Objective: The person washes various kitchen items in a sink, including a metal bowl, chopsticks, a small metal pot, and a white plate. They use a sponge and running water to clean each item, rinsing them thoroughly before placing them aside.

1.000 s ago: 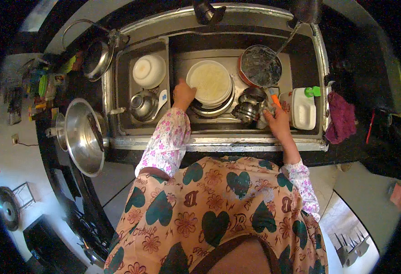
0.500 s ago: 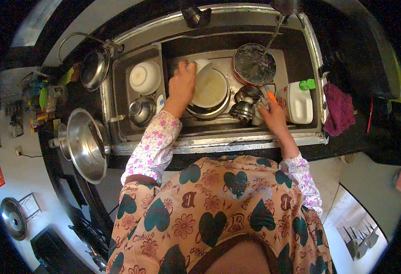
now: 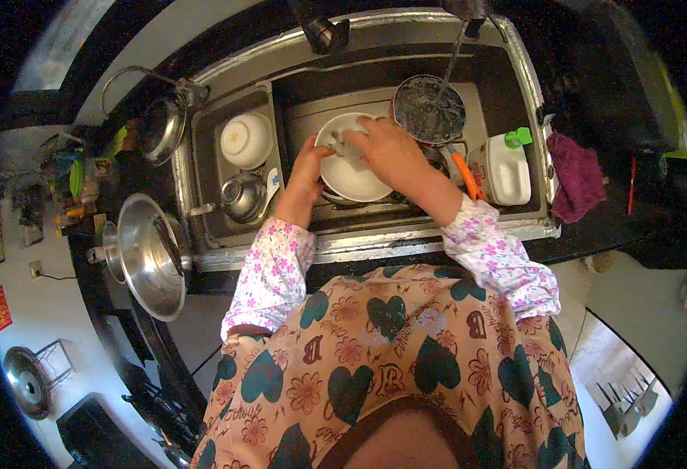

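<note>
In the main sink basin (image 3: 324, 87), a white bowl (image 3: 357, 186) faces up. My left hand (image 3: 303, 181) grips its left rim, thumb over the edge. Inside the bowl, my right hand (image 3: 397, 155) presses a pale dishcloth (image 3: 344, 146), partly hidden by the fingers, against the surface. Dark rims of other dishes show beneath the bowl. Beyond my right hand, water runs from above into a saucepan (image 3: 429, 109) with an orange handle (image 3: 465, 173). Metal items beside that handle are mostly covered by my right forearm.
The left compartment holds an overturned white bowl (image 3: 246, 141), a small metal bowl (image 3: 242, 195) and a white spoon (image 3: 271, 187). A white bottle (image 3: 508, 176) with a green cap stands right. A purple cloth (image 3: 576, 178) hangs outside; a large steel basin (image 3: 146, 254) sits left.
My right hand has moved left with the dishcloth, from the metal items into the white bowl. The bowl, tilted in my left hand before, now faces up.
</note>
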The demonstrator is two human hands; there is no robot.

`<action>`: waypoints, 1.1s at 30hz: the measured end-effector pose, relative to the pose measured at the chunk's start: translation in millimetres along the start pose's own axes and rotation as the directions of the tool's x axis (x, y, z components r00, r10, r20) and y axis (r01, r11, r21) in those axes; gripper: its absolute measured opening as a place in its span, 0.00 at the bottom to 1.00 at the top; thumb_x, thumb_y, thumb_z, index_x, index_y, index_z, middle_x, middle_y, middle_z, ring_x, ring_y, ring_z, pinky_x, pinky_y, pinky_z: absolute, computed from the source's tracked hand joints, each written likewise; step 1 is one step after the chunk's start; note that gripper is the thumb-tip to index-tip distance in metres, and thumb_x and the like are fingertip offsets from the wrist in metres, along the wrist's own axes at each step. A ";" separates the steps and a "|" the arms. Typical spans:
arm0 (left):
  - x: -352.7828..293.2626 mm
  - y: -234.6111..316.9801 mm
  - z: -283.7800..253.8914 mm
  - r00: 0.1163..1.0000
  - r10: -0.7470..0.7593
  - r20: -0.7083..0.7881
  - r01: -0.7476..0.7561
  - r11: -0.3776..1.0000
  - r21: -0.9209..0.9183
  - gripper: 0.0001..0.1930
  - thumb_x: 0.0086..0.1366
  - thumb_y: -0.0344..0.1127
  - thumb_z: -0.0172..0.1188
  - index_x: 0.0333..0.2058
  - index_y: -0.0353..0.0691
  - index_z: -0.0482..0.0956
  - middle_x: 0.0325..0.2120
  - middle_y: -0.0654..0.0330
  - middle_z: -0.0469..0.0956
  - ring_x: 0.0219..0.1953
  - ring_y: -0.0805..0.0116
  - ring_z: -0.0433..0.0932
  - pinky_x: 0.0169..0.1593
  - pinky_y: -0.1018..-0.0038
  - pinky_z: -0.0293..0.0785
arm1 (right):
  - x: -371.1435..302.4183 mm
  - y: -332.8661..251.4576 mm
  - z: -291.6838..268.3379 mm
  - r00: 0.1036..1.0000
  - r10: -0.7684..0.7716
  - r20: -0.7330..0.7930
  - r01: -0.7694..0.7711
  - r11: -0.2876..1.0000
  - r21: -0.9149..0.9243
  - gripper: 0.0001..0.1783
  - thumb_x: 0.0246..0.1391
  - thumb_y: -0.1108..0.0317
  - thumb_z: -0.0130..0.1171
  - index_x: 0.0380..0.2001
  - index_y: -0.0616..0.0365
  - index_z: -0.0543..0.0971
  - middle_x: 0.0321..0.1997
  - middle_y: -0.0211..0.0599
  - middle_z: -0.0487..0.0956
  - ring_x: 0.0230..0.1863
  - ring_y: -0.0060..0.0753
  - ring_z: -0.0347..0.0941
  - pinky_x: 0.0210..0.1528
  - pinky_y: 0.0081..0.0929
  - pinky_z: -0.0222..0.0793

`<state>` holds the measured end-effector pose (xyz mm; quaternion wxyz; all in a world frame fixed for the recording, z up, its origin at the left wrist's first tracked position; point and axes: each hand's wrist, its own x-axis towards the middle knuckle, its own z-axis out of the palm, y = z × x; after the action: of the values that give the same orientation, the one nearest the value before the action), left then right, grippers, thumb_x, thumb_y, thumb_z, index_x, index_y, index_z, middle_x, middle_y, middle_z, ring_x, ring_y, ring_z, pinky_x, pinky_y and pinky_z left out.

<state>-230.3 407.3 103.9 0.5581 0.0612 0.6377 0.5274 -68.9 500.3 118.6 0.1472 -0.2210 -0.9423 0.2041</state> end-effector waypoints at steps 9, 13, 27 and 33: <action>-7.2 -30.0 66.1 0.996 -0.087 0.004 0.082 0.924 -0.374 0.19 0.65 0.37 0.44 0.55 0.45 0.60 0.48 0.57 0.67 0.48 0.63 0.69 0.47 0.64 0.69 | 5.3 3.2 28.3 0.967 0.241 -0.088 -0.235 0.969 0.072 0.09 0.41 0.72 0.54 0.29 0.63 0.71 0.27 0.47 0.75 0.27 0.45 0.75 0.28 0.38 0.71; -13.5 -15.6 69.7 0.992 0.101 -0.075 -0.121 0.935 -0.334 0.20 0.66 0.37 0.43 0.56 0.45 0.59 0.49 0.58 0.68 0.49 0.64 0.68 0.50 0.65 0.67 | -6.0 26.0 25.2 0.914 0.366 0.173 -0.351 0.930 -0.113 0.09 0.45 0.69 0.52 0.29 0.63 0.72 0.26 0.47 0.77 0.27 0.44 0.76 0.27 0.38 0.72; -28.8 -9.6 91.2 0.976 0.216 -0.033 -0.218 0.944 -0.246 0.16 0.63 0.30 0.47 0.51 0.37 0.68 0.46 0.55 0.71 0.48 0.65 0.70 0.50 0.72 0.66 | -15.6 72.6 2.7 0.880 0.475 -0.014 -0.450 0.842 0.299 0.11 0.50 0.65 0.54 0.35 0.60 0.69 0.38 0.48 0.75 0.32 0.53 0.73 0.24 0.41 0.68; -25.9 -10.1 93.2 0.669 0.739 -0.075 -0.693 0.657 0.297 0.18 0.58 0.27 0.52 0.49 0.38 0.71 0.47 0.56 0.71 0.47 0.64 0.70 0.51 0.73 0.64 | -64.5 22.5 73.1 0.549 0.681 0.485 -0.379 -0.314 0.870 0.18 0.54 0.68 0.49 0.48 0.60 0.67 0.41 0.38 0.74 0.36 0.41 0.75 0.29 0.34 0.75</action>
<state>-143.2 442.0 129.9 0.2286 0.3261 0.6707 0.6257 -32.4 464.6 32.5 0.2445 -0.4867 -0.2866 0.7882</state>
